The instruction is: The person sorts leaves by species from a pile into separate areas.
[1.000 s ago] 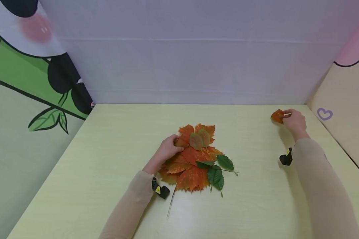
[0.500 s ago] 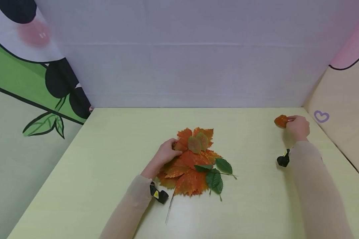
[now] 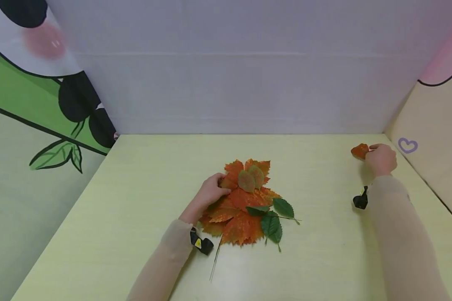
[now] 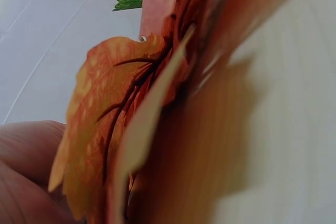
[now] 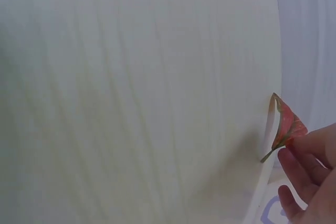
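Observation:
In the head view, a pile of orange maple leaves (image 3: 241, 225) lies mid-table, with two small round brownish-green leaves (image 3: 246, 181) on its upper part. Several green leaves (image 3: 271, 225) lie at its right side. My left hand (image 3: 211, 190) grips the pile's left edge between thumb and fingers. The left wrist view has that hand (image 4: 31, 166) partly behind an orange leaf (image 4: 110, 103). Near the table's back right corner, my right hand (image 3: 381, 159) pinches a small orange-red leaf (image 3: 359, 151). Its stem end and folded blade (image 5: 289, 124) show in the right wrist view.
The pale wooden table (image 3: 135, 200) meets a lavender cloth wall (image 3: 248, 92) at the back. Printed panels stand left and right, the right one bearing a purple heart (image 3: 408, 145). Thin dark stems (image 3: 215, 261) stick out below the pile.
My right hand has shifted slightly right with the small leaf, toward the back right corner. The left hand stays at the pile, and the pile looks unchanged.

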Demonstrator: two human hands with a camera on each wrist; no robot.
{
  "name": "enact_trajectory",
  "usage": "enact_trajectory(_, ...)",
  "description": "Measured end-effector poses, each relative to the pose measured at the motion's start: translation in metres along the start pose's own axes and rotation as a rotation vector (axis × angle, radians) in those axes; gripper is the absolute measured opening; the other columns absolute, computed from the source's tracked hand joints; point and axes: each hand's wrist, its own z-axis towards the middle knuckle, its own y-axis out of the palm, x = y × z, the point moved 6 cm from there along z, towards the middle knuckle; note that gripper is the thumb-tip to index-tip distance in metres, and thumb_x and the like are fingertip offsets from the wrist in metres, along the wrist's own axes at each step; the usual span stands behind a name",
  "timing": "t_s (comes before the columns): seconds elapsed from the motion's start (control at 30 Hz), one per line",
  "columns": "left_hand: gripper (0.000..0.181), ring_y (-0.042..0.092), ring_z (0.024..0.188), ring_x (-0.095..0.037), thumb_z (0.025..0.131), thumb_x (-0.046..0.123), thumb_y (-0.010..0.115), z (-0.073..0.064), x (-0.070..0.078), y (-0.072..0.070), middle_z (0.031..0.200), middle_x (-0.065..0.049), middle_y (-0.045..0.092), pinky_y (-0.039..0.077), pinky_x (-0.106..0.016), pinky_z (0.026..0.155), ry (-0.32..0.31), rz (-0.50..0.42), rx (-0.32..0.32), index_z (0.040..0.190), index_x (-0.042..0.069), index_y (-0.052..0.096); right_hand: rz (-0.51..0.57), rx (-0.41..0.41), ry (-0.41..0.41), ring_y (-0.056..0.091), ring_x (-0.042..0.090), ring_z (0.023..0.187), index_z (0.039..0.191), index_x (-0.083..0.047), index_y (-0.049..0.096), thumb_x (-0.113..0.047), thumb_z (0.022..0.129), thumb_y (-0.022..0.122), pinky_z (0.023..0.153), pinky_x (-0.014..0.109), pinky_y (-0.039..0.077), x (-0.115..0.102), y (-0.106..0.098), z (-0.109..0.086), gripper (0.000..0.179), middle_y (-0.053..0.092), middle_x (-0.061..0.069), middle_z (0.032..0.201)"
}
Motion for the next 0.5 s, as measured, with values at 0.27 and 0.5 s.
enact_trajectory(0.27,0.038,0.056,0.093,-0.025,0.082,0.013,0.064,0.001,0.002,-0.001,0.109,-0.012,0.059,0.046,-0.039,0.082,-0.002,0.007,0.000,0.117,0.005,0.052,-0.101,0.045,-0.093,0.045,0.046,0.104,0.122,0.003,0.050,-0.012,0.083,0.037,0.069,0.046,0.035,-0.005,-0.011,0.001,0.043,0.049,0.028,0.122)
enact_trajectory(0.5,0.039,0.056,0.094,-0.026,0.083,0.014,0.064,0.000,0.002,0.000,0.110,-0.013,0.058,0.046,-0.039,0.081,-0.011,0.000,-0.008,0.118,0.006,0.051,-0.176,-0.014,-0.222,0.048,0.046,0.097,0.120,0.002,0.050,-0.018,0.085,0.042,0.067,0.047,0.038,-0.038,-0.007,-0.017,0.041,0.053,0.027,0.115)
